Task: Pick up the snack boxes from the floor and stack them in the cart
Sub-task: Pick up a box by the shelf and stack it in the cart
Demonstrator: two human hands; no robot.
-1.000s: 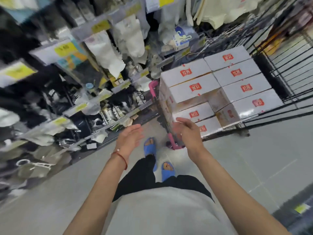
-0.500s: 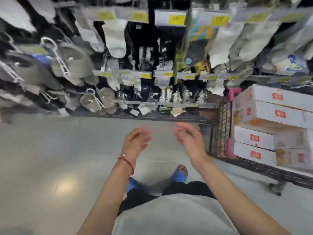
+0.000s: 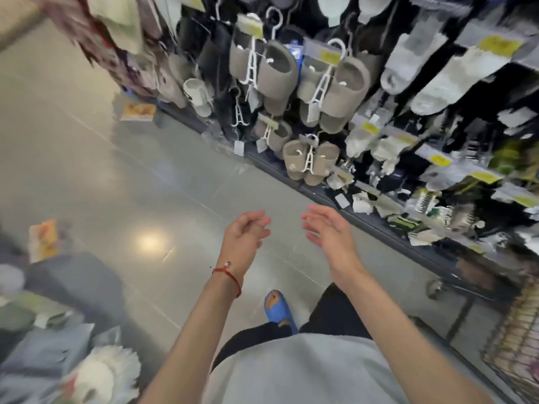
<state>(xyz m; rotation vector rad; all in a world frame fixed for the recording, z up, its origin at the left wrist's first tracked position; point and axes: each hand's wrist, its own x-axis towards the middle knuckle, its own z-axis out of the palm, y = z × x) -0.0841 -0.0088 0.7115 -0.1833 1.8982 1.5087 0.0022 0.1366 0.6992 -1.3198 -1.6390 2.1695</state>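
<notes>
Both my hands hang empty in front of me over the grey floor. My left hand (image 3: pixel 245 237), with a red string on its wrist, has loosely curled fingers and holds nothing. My right hand (image 3: pixel 329 231) is relaxed with fingers spread, palm facing left. Only a corner of the wire cart (image 3: pixel 516 342) shows at the lower right edge; its boxes are blurred. Two blurred orange and white boxes lie on the floor, one far up the aisle (image 3: pixel 138 111) and one at the left (image 3: pixel 43 239).
A shelf wall of hanging grey slippers (image 3: pixel 338 86), socks and yellow price tags runs along the right side. A lower display with bagged goods (image 3: pixel 58 345) stands at the left. Grey tiled floor (image 3: pixel 116 185) lies between. My blue sandal (image 3: pixel 278 312) shows below.
My view has swung left, away from the cart with stacked white boxes, which has slid out to the lower right edge. Both hands stay raised and empty.
</notes>
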